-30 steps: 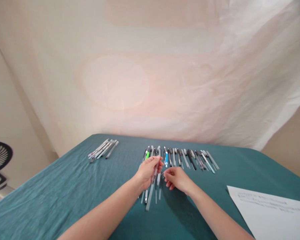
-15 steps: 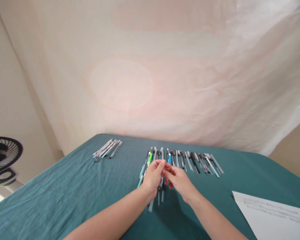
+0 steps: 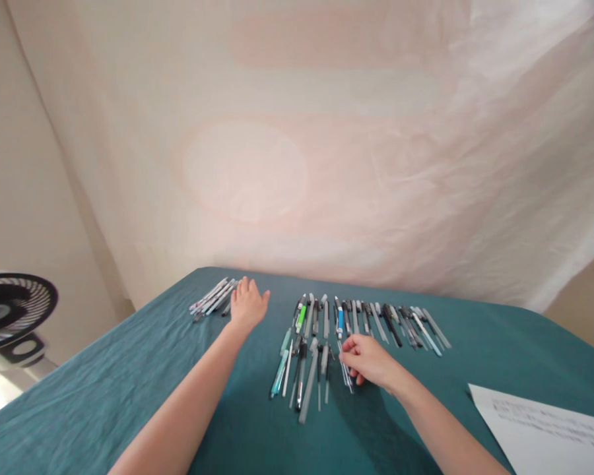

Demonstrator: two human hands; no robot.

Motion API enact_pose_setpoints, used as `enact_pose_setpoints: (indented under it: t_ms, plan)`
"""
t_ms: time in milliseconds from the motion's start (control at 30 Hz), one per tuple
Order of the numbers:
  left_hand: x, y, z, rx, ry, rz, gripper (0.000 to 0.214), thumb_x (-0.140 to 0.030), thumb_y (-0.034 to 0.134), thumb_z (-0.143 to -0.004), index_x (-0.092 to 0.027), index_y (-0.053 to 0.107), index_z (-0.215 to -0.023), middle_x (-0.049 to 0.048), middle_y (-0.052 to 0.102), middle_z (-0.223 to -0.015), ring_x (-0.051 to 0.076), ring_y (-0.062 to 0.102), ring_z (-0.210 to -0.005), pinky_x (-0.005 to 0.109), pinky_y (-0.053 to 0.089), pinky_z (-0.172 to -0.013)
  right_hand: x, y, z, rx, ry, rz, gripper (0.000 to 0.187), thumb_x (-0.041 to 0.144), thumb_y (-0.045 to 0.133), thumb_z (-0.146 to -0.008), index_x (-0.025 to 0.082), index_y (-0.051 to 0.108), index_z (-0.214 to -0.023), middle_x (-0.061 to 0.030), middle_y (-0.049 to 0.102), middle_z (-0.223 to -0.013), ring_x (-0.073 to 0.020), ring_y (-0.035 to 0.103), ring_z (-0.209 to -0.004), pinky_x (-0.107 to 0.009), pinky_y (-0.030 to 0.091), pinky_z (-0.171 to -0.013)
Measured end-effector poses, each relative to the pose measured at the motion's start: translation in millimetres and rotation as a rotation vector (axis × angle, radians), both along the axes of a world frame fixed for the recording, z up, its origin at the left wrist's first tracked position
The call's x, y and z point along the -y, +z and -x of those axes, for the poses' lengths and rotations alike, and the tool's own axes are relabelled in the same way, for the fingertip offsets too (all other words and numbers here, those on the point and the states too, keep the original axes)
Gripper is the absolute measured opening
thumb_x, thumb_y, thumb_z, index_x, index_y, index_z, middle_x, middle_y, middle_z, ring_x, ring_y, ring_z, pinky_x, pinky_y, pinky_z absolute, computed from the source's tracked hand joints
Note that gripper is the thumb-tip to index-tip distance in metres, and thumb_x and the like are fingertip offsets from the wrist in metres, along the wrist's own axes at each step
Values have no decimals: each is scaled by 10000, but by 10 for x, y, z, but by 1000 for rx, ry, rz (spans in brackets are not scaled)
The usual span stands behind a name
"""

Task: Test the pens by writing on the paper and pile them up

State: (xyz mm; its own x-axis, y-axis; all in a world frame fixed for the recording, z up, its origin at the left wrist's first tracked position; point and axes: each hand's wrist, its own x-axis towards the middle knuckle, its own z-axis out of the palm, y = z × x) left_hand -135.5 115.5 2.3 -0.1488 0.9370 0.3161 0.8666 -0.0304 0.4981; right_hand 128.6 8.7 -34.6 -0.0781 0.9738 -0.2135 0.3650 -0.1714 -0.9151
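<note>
My left hand (image 3: 248, 305) reaches over the table, its fingers stretched out and partly spread. It is beside the small bundle of pens (image 3: 210, 299) at the far left and covers that bundle's right end. My right hand (image 3: 369, 360) pinches a slim clear pen (image 3: 347, 377) between thumb and fingers, low over the cloth. Left of it lies a front row with a teal pen (image 3: 279, 374), a black-capped pen (image 3: 301, 382) and a long frosted pen (image 3: 309, 389). Behind is a longer row, including a green pen (image 3: 301, 318) and a blue pen (image 3: 340, 320).
A dark green cloth (image 3: 143, 389) covers the table. Printed paper (image 3: 544, 429) lies at the front right. A black fan (image 3: 14, 316) stands off the left side. Pale sheeting (image 3: 297, 165) hangs behind the table.
My hands were together over the front row and have parted. The left moved far left to the bundle; the right moved slightly right and down with the clear pen.
</note>
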Motion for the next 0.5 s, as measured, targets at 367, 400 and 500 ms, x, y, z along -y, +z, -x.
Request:
enact_pose_setpoints:
  t_ms: [367,400,500]
  plan:
    - [-246,-309,716,-378,294,135,690,-468,344,-788,20,330,-1275,252,366,-1301,347,276,-1224,479,144,-982,53,-32,67,112,91,7,107,242,558,-713,165,488,-737,55,537,-476,-86,508,-322,-172,384,-309]
    - [-243,-335,684,-396,294,137,682,-465,331,-795,17,326,-1278,250,382,-1287,347,288,-1216,481,152,-976,56,-26,65,115,96,4,109,245,560,-713,164,490,-737,52,539,-481,-87,512,-327,-171,385,-311]
    - [-220,-393,554,-440,278,136,648,-449,307,-811,-2,329,-1280,246,403,-1264,352,314,-1191,481,199,-945,63,-11,60,124,104,-3,110,246,560,-713,165,491,-742,50,543,-487,-84,513,-328,-169,388,-314]
